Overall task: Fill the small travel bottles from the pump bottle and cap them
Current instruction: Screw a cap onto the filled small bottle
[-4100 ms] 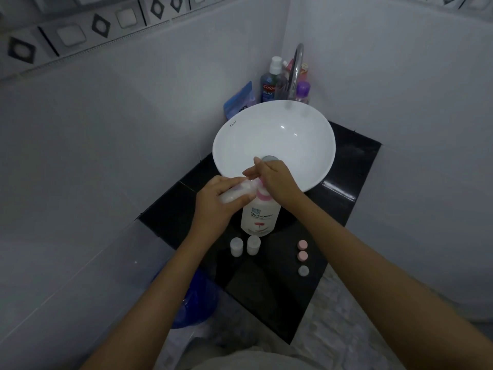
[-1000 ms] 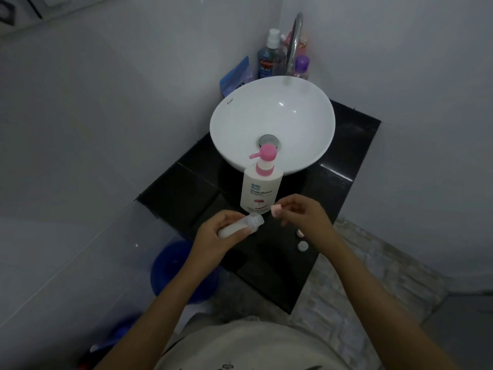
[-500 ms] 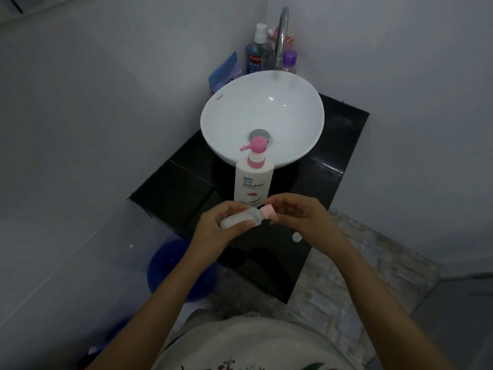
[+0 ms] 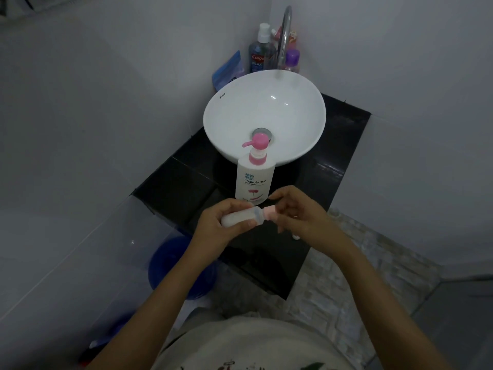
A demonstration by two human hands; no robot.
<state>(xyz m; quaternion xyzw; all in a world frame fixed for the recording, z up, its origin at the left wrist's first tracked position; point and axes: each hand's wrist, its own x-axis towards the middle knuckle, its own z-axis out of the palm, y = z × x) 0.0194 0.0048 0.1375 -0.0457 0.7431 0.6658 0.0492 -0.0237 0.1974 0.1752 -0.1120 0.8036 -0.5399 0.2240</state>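
1 travel bottle (image 4: 241, 218) in left hand (image 4: 218, 227); right hand (image 4: 301, 213) pinches 1 pink cap (image 4: 270, 212).

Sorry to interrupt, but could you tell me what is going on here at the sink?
A person is standing at a black counter and capping a small travel bottle. The left hand grips the bottle on its side, while the right hand pinches a pink cap at its neck. The pump bottle stands upright just beyond the hands, in front of the white basin. Whether the cap is fully tightened cannot be told.
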